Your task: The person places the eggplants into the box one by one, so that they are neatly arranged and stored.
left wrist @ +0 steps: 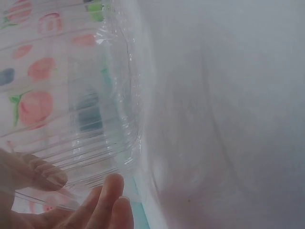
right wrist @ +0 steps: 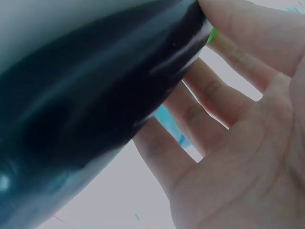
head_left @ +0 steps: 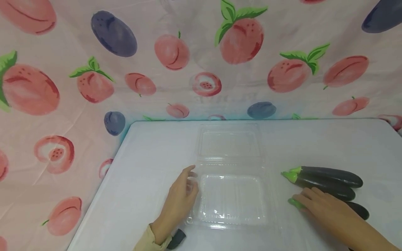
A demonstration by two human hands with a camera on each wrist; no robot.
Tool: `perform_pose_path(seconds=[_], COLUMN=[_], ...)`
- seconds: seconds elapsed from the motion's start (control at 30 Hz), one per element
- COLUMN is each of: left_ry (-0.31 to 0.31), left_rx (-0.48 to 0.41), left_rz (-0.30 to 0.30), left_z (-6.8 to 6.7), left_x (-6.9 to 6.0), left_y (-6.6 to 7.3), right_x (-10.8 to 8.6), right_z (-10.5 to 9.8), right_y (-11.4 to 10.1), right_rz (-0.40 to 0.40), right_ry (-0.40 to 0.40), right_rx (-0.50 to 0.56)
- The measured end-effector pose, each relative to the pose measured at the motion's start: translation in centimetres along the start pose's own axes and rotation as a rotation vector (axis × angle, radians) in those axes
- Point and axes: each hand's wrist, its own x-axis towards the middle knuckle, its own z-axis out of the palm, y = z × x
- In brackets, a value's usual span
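Observation:
Three dark eggplants with green stems lie at the right in the head view. My right hand (head_left: pixel 323 205) reaches over the nearest eggplant (head_left: pixel 358 210) and holds it by its stem end, the thumb and fingers on either side. Up close, the right wrist view shows the glossy dark skin of that eggplant (right wrist: pixel 95 95) beside the palm. Behind it lie the middle eggplant (head_left: pixel 326 186) and the far eggplant (head_left: pixel 333 175), side by side. At the left edge of a clear plastic clamshell box (head_left: pixel 232 200), my left hand (head_left: pixel 182 195) stays with loosely bent fingers, gripping nothing.
The box lies unfolded, its lid (head_left: pixel 230 144) toward the back of the white table (head_left: pixel 150 157). A fruit-printed cloth (head_left: pixel 201 52) hangs behind the table and along its left side. A small dark object (head_left: pixel 177 239) shows beside the left wrist.

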Motion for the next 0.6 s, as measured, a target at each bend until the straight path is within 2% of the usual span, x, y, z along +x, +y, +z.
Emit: perform_pose_path(seconds=[0.2,0.43,0.6], left_ry=[0.004,0.01,0.009], left_rx=[-0.003,0.014,0.015], left_rz=[-0.004,-0.012,-0.014], left_z=[-0.1,0.0,0.0], left_x=[-0.1,0.0,0.0], left_y=[0.0,0.0,0.0], right_x=[0.1,0.5,0.9], right_z=[-0.3,-0.9,-1.5], right_y=[-0.1,-0.4,-0.6], right_rz=[-0.015,0.0,-0.003], right_ry=[0.066,0.024,0.054], right_rx=[-0.025,-0.022,-0.027])
